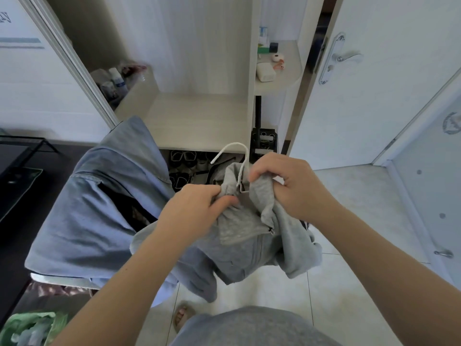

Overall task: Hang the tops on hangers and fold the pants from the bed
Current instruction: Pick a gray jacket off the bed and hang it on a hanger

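Note:
A grey zip-up top hangs in front of me with a white hanger hook sticking up out of its collar. My left hand grips the left side of the collar. My right hand grips the right side of the collar, fingers curled into the fabric. The zipper pull shows just below the collar. The hanger's shoulders are hidden inside the top. A blue denim garment is draped over a chair to the left.
An open wardrobe shelf stands straight ahead, with shoes below it. A side shelf holds small items. A white door stands at the right. A dark table is at the left, a green bag at the bottom left.

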`<state>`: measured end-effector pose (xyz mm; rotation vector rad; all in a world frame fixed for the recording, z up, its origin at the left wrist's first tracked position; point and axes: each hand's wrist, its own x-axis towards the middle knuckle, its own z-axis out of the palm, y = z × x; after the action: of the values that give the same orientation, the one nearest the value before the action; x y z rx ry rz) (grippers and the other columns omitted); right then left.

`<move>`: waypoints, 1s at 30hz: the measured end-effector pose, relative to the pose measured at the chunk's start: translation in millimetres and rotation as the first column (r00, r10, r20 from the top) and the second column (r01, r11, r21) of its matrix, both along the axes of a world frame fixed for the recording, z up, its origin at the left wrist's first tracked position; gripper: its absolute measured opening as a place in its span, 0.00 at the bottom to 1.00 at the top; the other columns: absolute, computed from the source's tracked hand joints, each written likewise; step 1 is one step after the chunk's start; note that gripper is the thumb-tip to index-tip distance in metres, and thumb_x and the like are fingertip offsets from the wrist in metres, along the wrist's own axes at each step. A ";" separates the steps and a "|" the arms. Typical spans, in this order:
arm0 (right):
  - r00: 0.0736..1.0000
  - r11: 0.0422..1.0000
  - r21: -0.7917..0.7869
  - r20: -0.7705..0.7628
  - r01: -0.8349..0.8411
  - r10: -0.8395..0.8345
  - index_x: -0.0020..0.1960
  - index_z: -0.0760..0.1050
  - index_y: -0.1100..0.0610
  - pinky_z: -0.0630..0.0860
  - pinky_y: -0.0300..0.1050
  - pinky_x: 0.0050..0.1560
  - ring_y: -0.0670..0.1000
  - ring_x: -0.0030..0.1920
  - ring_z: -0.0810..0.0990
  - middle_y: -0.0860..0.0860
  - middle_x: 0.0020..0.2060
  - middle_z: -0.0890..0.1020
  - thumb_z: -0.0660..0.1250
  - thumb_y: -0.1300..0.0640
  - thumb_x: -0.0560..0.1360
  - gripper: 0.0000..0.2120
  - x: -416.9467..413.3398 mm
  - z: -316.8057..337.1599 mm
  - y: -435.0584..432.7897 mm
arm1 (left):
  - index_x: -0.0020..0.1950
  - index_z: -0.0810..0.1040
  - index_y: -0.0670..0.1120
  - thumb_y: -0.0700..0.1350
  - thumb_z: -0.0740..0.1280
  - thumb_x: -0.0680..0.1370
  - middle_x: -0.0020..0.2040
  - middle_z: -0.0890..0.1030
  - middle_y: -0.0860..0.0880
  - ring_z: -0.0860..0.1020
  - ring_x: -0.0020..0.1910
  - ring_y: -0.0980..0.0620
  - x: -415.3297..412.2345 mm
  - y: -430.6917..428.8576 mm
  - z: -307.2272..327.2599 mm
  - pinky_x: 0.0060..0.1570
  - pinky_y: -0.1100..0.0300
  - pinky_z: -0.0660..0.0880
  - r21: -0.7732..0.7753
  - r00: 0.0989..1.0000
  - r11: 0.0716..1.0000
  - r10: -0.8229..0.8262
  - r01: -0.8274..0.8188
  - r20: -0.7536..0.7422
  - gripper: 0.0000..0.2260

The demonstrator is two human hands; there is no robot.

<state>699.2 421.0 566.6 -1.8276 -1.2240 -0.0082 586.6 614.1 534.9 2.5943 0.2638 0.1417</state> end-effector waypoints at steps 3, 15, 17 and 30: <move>0.992 0.996 0.017 -0.088 0.092 -0.090 0.46 0.82 0.56 0.77 0.39 0.52 0.46 0.48 0.82 0.46 0.44 0.83 0.62 0.77 0.70 0.19 14.8 -4.1 -12.0 | 0.33 0.71 0.44 0.66 0.60 0.75 0.26 0.70 0.51 0.69 0.27 0.54 -0.9 4.9 -11.6 0.30 0.59 0.65 -0.001 1.000 1.000 0.004 -0.004 -0.014 0.26; 0.950 0.953 -0.009 -0.081 0.303 -0.302 0.47 0.78 0.49 0.70 0.30 0.49 0.42 0.48 0.79 0.43 0.46 0.81 0.58 0.77 0.69 0.25 62.7 -1.9 -39.0 | 0.36 0.74 0.46 0.60 0.61 0.81 0.31 0.76 0.52 0.74 0.33 0.55 7.8 36.6 -5.7 0.35 0.58 0.66 0.204 0.997 0.978 -0.019 0.035 -0.081 0.21; 0.970 0.964 -0.122 -0.040 0.235 -0.241 0.47 0.77 0.49 0.68 0.33 0.57 0.48 0.54 0.78 0.46 0.48 0.82 0.58 0.75 0.71 0.23 61.8 -2.4 -40.9 | 0.33 0.73 0.46 0.59 0.64 0.79 0.27 0.75 0.53 0.73 0.29 0.56 6.5 36.6 -0.1 0.33 0.61 0.67 0.086 0.999 0.996 0.025 -0.027 0.019 0.21; 0.969 0.707 -0.700 0.229 0.101 0.089 0.49 0.64 0.50 0.65 0.47 0.57 0.51 0.39 0.75 0.48 0.41 0.80 0.40 0.43 0.75 0.18 28.2 -45.9 -31.8 | 0.34 0.78 0.45 0.63 0.67 0.75 0.25 0.71 0.46 0.68 0.26 0.49 -24.2 34.1 9.9 0.28 0.57 0.66 -0.180 0.955 0.977 0.154 -0.110 0.252 0.23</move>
<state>727.5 389.2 520.7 -2.5650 -1.5312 0.2819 562.3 648.1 544.8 2.3598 0.3364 0.4904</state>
